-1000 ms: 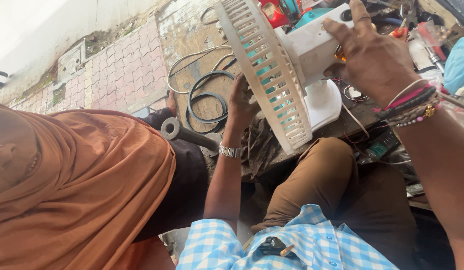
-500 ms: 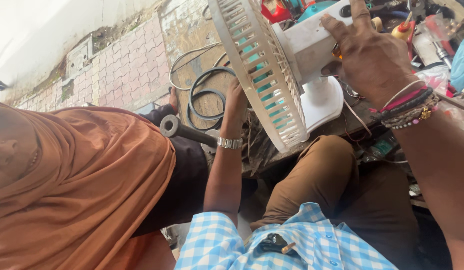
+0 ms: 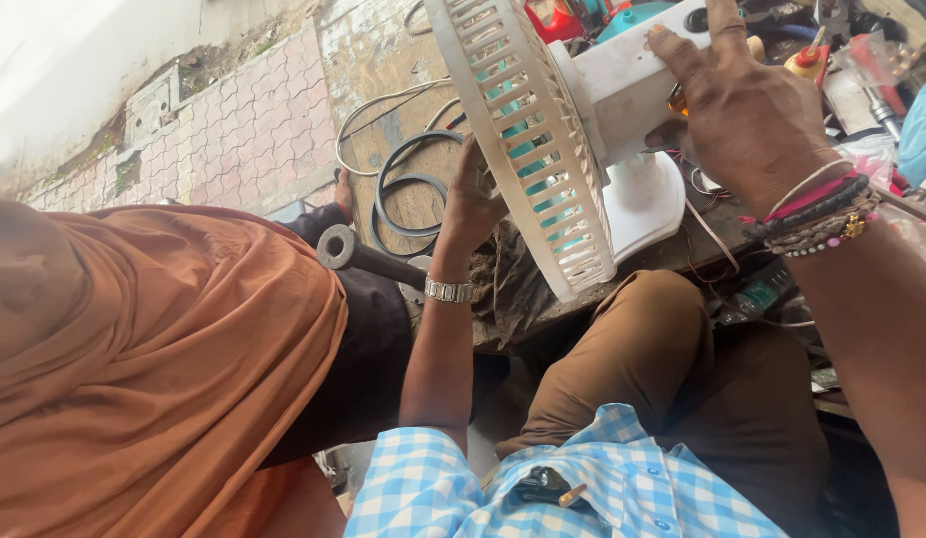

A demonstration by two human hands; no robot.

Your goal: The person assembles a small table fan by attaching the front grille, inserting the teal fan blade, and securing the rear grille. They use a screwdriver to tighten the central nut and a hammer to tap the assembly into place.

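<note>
**Fan held steady for work at the motor housing**

Nearest you, centre frame, your left hand (image 3: 475,199) cups the front of the white fan (image 3: 543,149), fingers curled against its grille. Upper right, your right hand (image 3: 747,110) clamps the motor housing, with the fan tilted over the cluttered counter (image 3: 682,249). You seem mid-inspection; before the next move, keep both grips firm.

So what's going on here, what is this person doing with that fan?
A person sitting at a cluttered workbench has a white table fan tipped over in both hands. The left hand presses against the front grille, and the right hand grips the motor housing behind it. Coiled cables lie on the bench, and someone draped in orange cloth sits close by.
</note>
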